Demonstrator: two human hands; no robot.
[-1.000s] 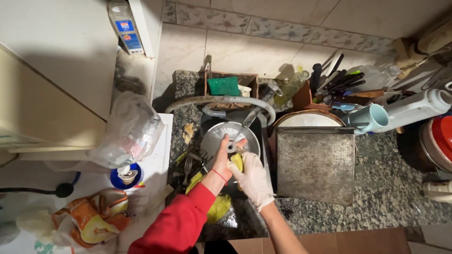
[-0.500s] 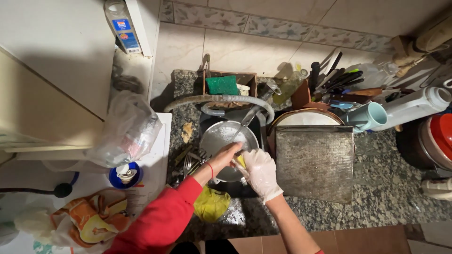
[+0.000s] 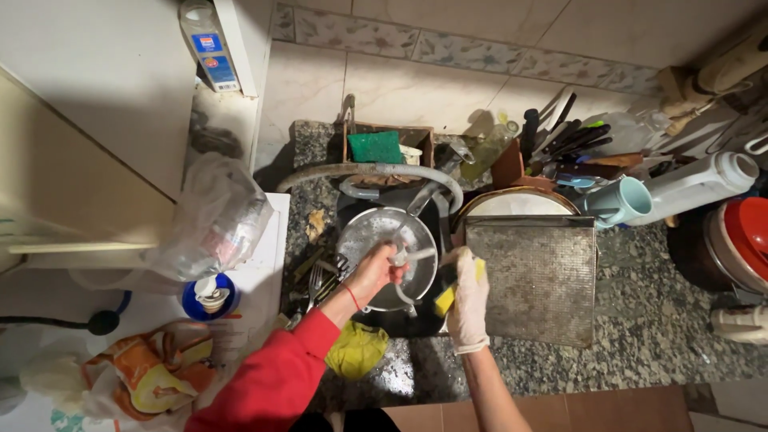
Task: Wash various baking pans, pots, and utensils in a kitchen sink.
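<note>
My left hand (image 3: 374, 272), bare with a red sleeve, grips a round metal pan (image 3: 384, 254) by its lower rim over the dark sink (image 3: 400, 324). A thin stream of water falls onto the pan. My right hand (image 3: 467, 296), in a pale glove, is shut on a yellow sponge (image 3: 448, 298) just right of the pan, apart from it.
A square metal tray (image 3: 536, 276) lies right of the sink over a round plate. Behind stand a green scouring pad (image 3: 374, 147) in a wooden box, a grey hose, knives and a light-blue mug (image 3: 620, 202). Forks lie left of the sink; a yellow-green cloth (image 3: 357, 350) hangs at the front edge.
My gloved right hand with the sponge has come off the pan and moved right. My left hand still holds the pan.
</note>
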